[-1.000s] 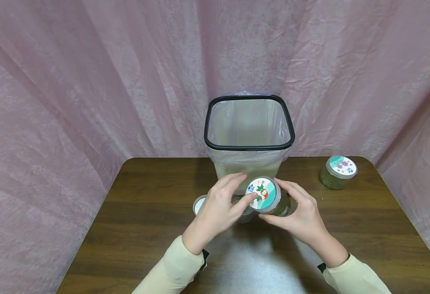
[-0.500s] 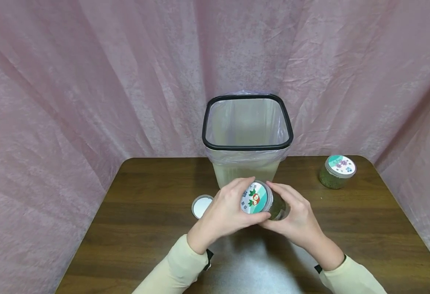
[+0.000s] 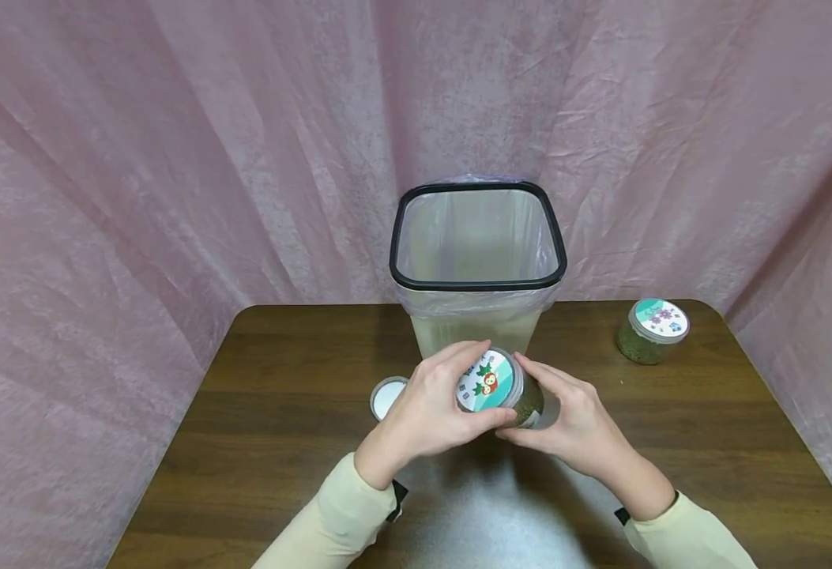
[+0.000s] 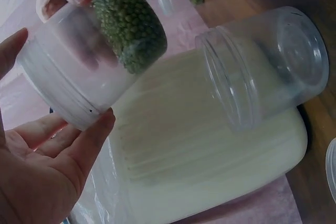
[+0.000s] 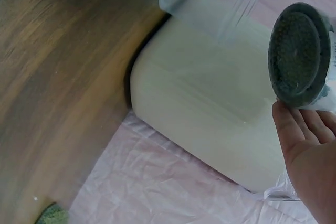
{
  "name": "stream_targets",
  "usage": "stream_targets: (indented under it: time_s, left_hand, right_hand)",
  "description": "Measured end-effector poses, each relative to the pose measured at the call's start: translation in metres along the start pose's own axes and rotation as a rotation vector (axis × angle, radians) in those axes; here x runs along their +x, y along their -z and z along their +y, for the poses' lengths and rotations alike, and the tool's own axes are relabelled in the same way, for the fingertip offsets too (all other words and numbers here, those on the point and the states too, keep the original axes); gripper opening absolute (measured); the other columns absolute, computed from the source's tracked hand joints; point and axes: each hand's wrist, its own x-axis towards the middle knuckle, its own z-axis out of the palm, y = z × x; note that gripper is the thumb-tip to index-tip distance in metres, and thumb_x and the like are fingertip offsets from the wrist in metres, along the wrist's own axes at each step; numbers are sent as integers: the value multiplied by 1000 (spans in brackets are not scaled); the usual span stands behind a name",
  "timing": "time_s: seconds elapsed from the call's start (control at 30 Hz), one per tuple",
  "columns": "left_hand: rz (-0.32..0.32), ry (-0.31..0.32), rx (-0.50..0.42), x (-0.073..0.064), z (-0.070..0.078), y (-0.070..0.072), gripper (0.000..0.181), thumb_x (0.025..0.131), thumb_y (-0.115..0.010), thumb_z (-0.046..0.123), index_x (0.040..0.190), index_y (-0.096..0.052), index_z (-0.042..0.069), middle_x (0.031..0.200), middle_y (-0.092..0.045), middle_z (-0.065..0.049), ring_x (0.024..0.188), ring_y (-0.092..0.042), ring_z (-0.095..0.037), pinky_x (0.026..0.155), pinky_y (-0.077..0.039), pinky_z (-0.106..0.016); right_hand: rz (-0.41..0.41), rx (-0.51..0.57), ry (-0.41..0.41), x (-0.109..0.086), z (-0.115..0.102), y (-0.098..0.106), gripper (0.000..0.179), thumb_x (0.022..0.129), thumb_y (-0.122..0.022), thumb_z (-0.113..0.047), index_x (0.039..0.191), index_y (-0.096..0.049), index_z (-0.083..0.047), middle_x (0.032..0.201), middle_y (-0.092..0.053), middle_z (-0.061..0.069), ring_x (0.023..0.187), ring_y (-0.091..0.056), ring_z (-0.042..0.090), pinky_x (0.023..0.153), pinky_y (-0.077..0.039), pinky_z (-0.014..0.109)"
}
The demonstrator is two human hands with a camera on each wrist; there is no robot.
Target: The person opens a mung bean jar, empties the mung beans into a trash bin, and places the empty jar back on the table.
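Fingers [image 3: 458, 354] and thumb of the left hand [image 3: 421, 407] are parting just enough to span the printed lid [image 3: 488, 383], pinching it by its edge. The right hand [image 3: 586, 419] is curling round the other end of the bean jar [image 3: 528, 401], its thumb on the near side and its fingertips on the far side. Between the two hands, the bean jar is tilting above the table [image 3: 280, 395], its lid facing up toward the left hand, its green beans [image 4: 128, 30] gathering near the base by the right hand.

Just beyond both hands, a transparent jar [image 4: 278, 66] is standing upright with its mouth uncovered, in front of the bin [image 3: 476, 320]; whether those two are touching, I cannot tell. The bin, with its black rim, is rising directly ahead of the hands and blocking the way forward at table height. Beside the left hand, on its outer side, a round white lid [image 3: 387, 397] is lying partly hidden.

Beyond and to the right of the right hand, a second jar [image 3: 650, 336] is sitting near the table's far corner, with bare wood showing between. Wood is also stretching away left of the left hand, and a pink curtain [image 3: 245, 158] is hanging behind the far edge.
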Motion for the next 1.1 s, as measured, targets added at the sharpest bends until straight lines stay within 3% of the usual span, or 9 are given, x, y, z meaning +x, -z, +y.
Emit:
stream_targets:
  time_s: [0.33, 0.53, 0.63, 0.73, 0.8, 0.87, 1.0, 1.1]
  left_hand:
    - [27, -1, -4, -4, 1, -1, 79, 72, -68, 59, 136, -47, 20, 133, -51, 7, 111, -53, -2, 86, -50, -20]
    - [72, -13, -17, -4, 2, -5, 77, 72, -69, 57, 135, -50, 16, 130, -54, 6, 109, -55, -2, 85, -50, -19]
    - [117, 41, -4, -3, 4, -10, 78, 73, -67, 59, 132, -52, 11, 127, -56, 4, 105, -57, -4, 84, -51, -20]
    - [138, 140, 10, -2, 7, -13, 80, 73, -64, 64, 130, -53, 9, 123, -58, 2, 100, -59, -7, 79, -52, -21]
    - [115, 198, 9, -2, 8, -13, 84, 71, -63, 67, 132, -51, 10, 123, -57, 3, 98, -58, -7, 77, -52, -22]
    - [70, 216, -10, -3, 8, -10, 86, 69, -66, 66, 134, -48, 12, 127, -54, 4, 103, -57, -8, 81, -52, -24]
    - [-28, 173, -71, -3, 4, -1, 87, 67, -74, 53, 139, -43, 15, 137, -48, 4, 117, -51, -7, 93, -48, -26]
    - [-51, 141, -99, -3, 1, 3, 85, 66, -77, 45, 138, -44, 14, 135, -51, 4, 114, -53, -6, 92, -49, -27]
  right_hand:
    - [138, -8, 93, 0, 0, -5, 89, 46, -92, -34, 127, -59, -18, 115, -67, 4, 103, -65, 17, 94, -41, 7]
    - [210, -50, 157, 1, -2, -5, 88, 44, -92, -30, 124, -61, -12, 112, -69, 7, 99, -67, 20, 94, -41, 8]
    - [242, -85, 185, 2, -3, -5, 85, 46, -91, -31, 123, -62, -7, 113, -68, 10, 100, -66, 24, 98, -39, 9]
    - [254, -110, 195, 4, -4, -7, 83, 50, -89, -32, 122, -61, -4, 115, -67, 12, 102, -65, 26, 101, -37, 11]
    - [248, -117, 192, 4, -4, -8, 82, 52, -88, -34, 122, -61, -4, 115, -66, 12, 103, -64, 26, 102, -36, 11]
    - [240, -115, 187, 4, -3, -8, 81, 53, -87, -34, 123, -61, -4, 115, -67, 11, 103, -64, 25, 102, -36, 10]
    - [227, -101, 184, 2, -2, -6, 80, 52, -87, -32, 123, -61, -4, 114, -67, 10, 103, -64, 24, 101, -36, 9]
    - [215, -94, 186, 2, -1, -5, 82, 50, -88, -29, 123, -61, -5, 116, -66, 9, 104, -63, 24, 101, -36, 9]
